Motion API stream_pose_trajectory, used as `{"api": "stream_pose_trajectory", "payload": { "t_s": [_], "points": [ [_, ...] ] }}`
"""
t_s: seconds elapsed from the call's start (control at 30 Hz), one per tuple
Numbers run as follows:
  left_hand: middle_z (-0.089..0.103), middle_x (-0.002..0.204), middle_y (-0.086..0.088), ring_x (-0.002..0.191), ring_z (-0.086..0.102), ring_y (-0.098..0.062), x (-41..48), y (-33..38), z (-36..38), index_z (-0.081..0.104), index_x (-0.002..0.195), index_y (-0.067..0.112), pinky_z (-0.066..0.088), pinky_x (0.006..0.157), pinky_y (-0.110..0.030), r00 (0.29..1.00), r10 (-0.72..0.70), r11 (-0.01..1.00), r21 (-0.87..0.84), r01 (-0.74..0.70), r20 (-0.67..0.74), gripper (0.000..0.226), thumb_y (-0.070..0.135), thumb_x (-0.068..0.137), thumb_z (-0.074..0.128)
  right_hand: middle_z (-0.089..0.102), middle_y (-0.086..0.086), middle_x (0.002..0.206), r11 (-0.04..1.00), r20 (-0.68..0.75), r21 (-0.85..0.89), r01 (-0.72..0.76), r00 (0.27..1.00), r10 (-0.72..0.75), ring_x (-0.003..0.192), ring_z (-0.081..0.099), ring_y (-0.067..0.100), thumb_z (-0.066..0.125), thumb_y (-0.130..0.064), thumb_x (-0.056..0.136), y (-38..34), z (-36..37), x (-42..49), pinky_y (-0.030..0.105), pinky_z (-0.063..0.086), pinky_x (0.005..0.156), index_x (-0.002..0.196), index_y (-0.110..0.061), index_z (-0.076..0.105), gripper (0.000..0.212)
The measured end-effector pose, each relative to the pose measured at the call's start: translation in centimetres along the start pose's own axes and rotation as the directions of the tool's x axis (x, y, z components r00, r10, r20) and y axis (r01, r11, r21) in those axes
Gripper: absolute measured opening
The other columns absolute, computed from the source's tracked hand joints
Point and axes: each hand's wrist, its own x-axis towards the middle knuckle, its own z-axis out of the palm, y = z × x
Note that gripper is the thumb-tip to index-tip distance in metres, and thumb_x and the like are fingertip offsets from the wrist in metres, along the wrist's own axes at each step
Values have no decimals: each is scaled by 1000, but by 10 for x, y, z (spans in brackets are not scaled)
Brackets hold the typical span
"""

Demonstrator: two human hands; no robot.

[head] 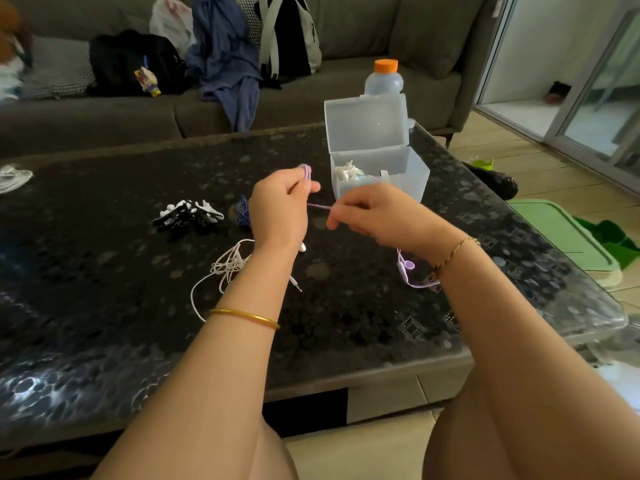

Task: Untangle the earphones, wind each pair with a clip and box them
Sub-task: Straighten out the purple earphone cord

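My left hand [280,206] holds a coil of purple earphone cord [305,170] wound round its fingertips above the dark table [104,271]. A short stretch of that purple cord runs to my right hand [370,216], which pinches it. The cord's loose end with purple earbuds [408,268] lies on the table under my right wrist. A tangle of white earphones [228,265] lies below my left wrist. A heap of black and white clips [188,214] sits to the left, a blue earphone bundle [243,211] beside it. The clear plastic box [381,168], lid up, holds wound white earphones.
A bottle with an orange cap [383,77] stands behind the box. More white cord [14,178] lies at the table's far left edge. A grey sofa [311,98] with bags and clothes runs behind the table. A green lid [561,233] lies on the floor to the right.
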Motion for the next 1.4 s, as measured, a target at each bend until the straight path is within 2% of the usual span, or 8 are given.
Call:
{"api": "stream_pose_trajectory", "payload": {
  "t_s": [0.17,0.33,0.5,0.67,0.9,1.03,1.17,1.4],
  "points": [
    [68,91,4,83,59,-4,-2,6,-2,69,101,10,35,61,-8,964,-37,985,171,-9,265,31,27,102,43,54,-9,75,1000,-364,-14,-6,931,1,67,47,4,50,-18,95,14,-12,6,7,34,56,85,-14,66,19],
    [71,87,6,79,65,-6,-5,19,-1,69,98,13,46,79,-24,840,-185,978,9,210,510,28,21,101,43,59,-2,90,998,-508,48,-49,859,67,84,54,14,49,-19,95,28,-3,18,27,47,76,87,-16,62,15],
    [61,64,8,65,61,-5,-4,23,-5,68,99,7,47,73,-24,709,-236,845,-219,487,664,24,16,100,45,50,-8,72,993,-442,111,-47,892,92,69,46,8,48,-19,97,29,6,20,18,39,63,88,-11,60,16],
    [65,69,12,77,60,-1,-2,25,-11,67,99,18,36,71,-23,690,-268,491,-521,698,672,24,25,100,44,40,-2,58,948,-199,296,-113,964,177,48,33,7,47,-27,98,16,10,14,15,29,42,78,-16,59,27],
    [72,99,13,89,65,6,-1,19,-3,65,96,26,39,75,-20,894,-385,719,-533,447,231,16,23,99,50,42,-3,53,996,76,42,-79,994,75,35,38,1,44,-17,99,1,15,5,9,30,40,97,-11,69,26],
    [71,99,1,76,65,7,-1,6,-3,63,74,21,49,70,-10,997,-72,987,-139,75,26,28,16,98,49,48,-6,59,1000,112,-27,-13,994,16,43,45,-2,45,-15,98,-6,9,1,8,34,46,96,-10,69,25],
    [65,76,7,79,61,-12,-2,3,-4,69,81,12,48,77,-34,988,92,959,255,-121,123,31,29,99,49,60,-5,81,992,-177,-127,22,983,-44,77,55,8,50,-20,96,2,-6,5,24,46,70,90,-14,68,20],
    [66,69,13,69,63,-3,-6,23,-4,68,100,11,40,64,-18,844,-188,973,-24,231,502,30,23,102,41,60,-1,83,996,-470,-94,-6,882,-39,74,53,11,55,-22,93,25,-5,16,23,44,69,93,-10,67,17]
  ]
}}
